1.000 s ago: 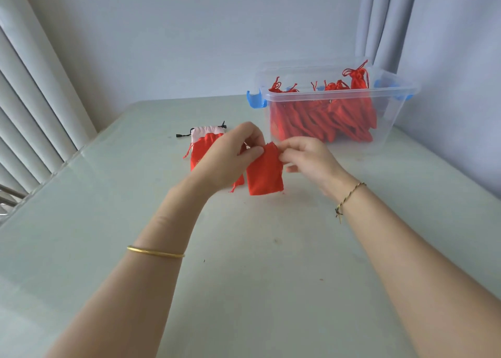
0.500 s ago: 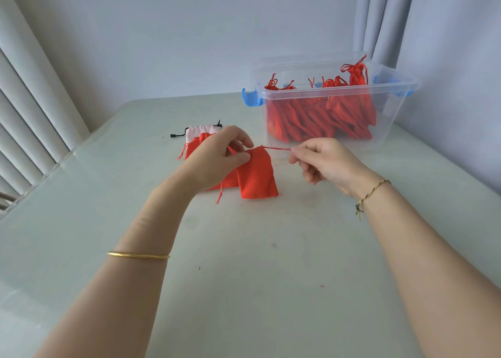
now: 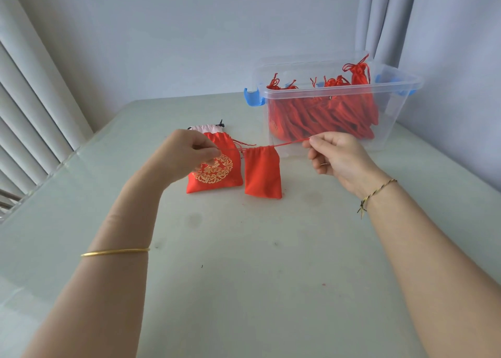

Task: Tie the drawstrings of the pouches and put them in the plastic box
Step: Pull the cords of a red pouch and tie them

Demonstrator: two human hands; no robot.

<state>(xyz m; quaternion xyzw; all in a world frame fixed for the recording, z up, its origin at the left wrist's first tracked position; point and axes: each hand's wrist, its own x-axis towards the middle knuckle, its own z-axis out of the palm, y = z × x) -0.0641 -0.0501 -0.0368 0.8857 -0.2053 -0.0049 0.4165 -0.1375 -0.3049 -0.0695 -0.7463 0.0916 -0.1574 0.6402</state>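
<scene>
Pale walls, a curtain far right and blinds on the left enclose a glossy tabletop (image 3: 244, 249). The clear plastic box (image 3: 393, 105) stands far right, already holding many tied red pouches (image 3: 320, 113).

Left hand (image 3: 187, 154) and right hand (image 3: 336, 157) are raised and held apart. The fingers of each pinch one end of the drawstring (image 3: 290, 143), which is drawn taut. The plain red pouch (image 3: 262, 173) hangs between them with its mouth gathered shut. Whether its base touches the tabletop cannot be told. No knot is visible.

An embroidered pouch (image 3: 217, 173) lies just left of it, with a pink-topped pouch (image 3: 206, 127) behind.

Risks noted:
- The cord is thin and may slip from either pinch.
- Slackening to form the knot could let the mouth reopen.
- The embroidered pouch's loose cords lie close to the left pinch and could be caught into the tie.
</scene>
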